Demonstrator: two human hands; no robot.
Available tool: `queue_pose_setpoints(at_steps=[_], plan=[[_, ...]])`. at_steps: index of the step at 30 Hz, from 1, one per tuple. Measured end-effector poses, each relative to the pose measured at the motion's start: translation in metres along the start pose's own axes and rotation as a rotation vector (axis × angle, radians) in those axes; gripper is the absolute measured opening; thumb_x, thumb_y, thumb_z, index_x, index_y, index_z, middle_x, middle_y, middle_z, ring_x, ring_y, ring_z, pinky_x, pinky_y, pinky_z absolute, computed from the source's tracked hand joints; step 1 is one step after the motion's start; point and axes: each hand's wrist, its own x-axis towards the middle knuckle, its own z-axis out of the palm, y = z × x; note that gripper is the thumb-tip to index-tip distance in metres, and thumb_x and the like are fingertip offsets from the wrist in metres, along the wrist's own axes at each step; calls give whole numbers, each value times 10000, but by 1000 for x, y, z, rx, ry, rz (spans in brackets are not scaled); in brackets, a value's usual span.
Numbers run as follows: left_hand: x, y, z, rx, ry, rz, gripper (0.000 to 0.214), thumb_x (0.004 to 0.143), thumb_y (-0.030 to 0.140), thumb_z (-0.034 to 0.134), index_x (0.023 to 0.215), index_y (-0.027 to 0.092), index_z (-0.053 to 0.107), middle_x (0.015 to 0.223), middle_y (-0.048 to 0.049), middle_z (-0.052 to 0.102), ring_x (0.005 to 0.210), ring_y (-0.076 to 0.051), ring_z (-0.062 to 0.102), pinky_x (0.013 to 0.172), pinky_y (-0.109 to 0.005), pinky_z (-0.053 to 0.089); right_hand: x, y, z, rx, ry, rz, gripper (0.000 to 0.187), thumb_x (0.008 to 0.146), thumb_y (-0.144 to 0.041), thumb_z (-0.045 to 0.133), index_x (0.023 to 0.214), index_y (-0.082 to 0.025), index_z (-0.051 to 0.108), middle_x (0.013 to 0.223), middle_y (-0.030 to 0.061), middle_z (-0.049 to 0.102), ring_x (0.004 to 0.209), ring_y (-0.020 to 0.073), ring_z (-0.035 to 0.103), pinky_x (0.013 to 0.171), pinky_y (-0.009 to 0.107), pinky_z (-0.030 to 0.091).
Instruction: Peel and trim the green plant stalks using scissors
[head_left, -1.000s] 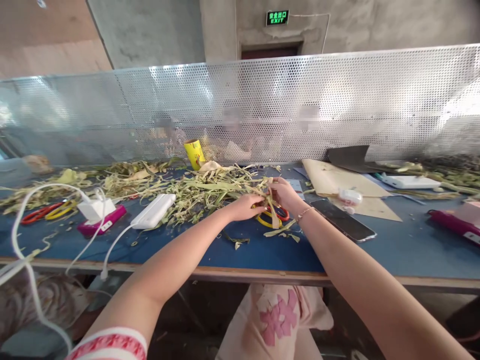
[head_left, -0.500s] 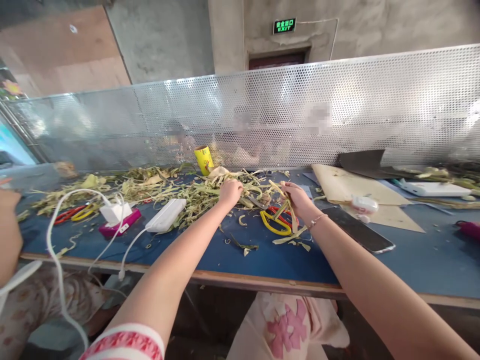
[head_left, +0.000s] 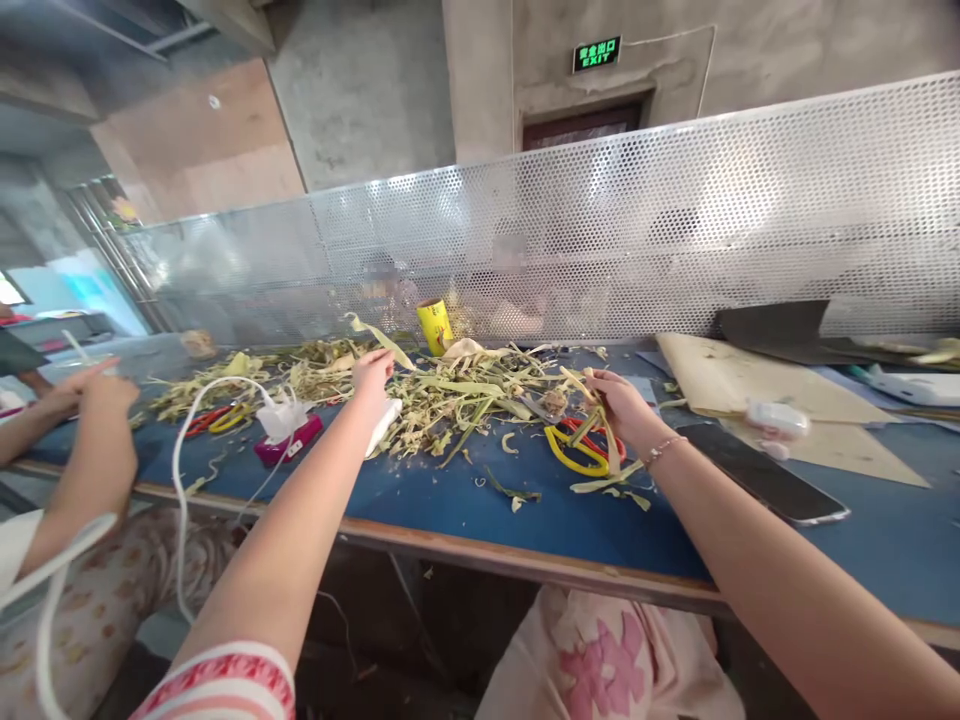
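My left hand (head_left: 373, 375) is raised over the left part of a heap of dried plant strips (head_left: 450, 405), its fingers closed. A pale green leaf strip (head_left: 384, 342) sticks out from its fingertips. Farther right, my right hand (head_left: 621, 402) pinches a few yellowish dried leaf strips (head_left: 576, 382), whose ends hang down toward the table. Just below them lie scissors with yellow and red handles (head_left: 576, 466), partly covered by the strips. The scissor blades are mostly hidden under plant matter.
Behind the heap stands a yellow tube (head_left: 434, 326) before a perforated metal screen (head_left: 637, 220). A black phone (head_left: 765, 475), a white case (head_left: 778, 420) and brown paper (head_left: 757, 380) lie right. Left are a purple power strip (head_left: 289, 443), other scissors (head_left: 225, 418) and a co-worker's hands (head_left: 97, 395).
My left hand has moved left from the middle of the heap and now has a leaf strip in it. My right hand stays near the scissors. The view has swung left.
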Motion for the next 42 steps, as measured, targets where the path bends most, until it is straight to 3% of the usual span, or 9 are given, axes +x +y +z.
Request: queue_pose_setpoints(at_steps=[6, 13, 25, 42], plan=[[7, 3, -37, 32, 93, 11, 124, 505, 108, 663, 595, 119, 578, 421, 54, 456, 416, -43, 399, 444, -184, 293, -5, -1, 3, -20, -8, 23, 128, 638, -65, 543, 670, -177, 490, 473, -67, 422, 353, 38, 388, 333, 153, 332], [6, 12, -50, 26, 130, 12, 143, 487, 119, 680, 604, 114, 598, 461, 39, 484, 424, -36, 393, 426, -175, 285, -8, -1, 4, -46, -33, 14, 118, 641, -96, 574, 666, -179, 495, 484, -65, 434, 363, 49, 405, 332, 173, 339], [9, 10, -48, 15, 168, -50, 150, 486, 109, 694, 592, 130, 590, 497, 29, 501, 426, -32, 394, 428, -172, 288, 0, 3, 0, -104, -4, 15, 71, 673, -117, 566, 657, -175, 528, 482, -50, 442, 381, 53, 395, 339, 165, 344], [9, 11, -33, -28, 111, -49, 116, 525, 77, 614, 629, 127, 597, 497, 24, 525, 408, -31, 402, 403, -160, 289, -4, -2, 1, -56, -39, 30, 68, 699, -113, 531, 654, -161, 515, 464, -64, 410, 354, 37, 369, 335, 159, 319]])
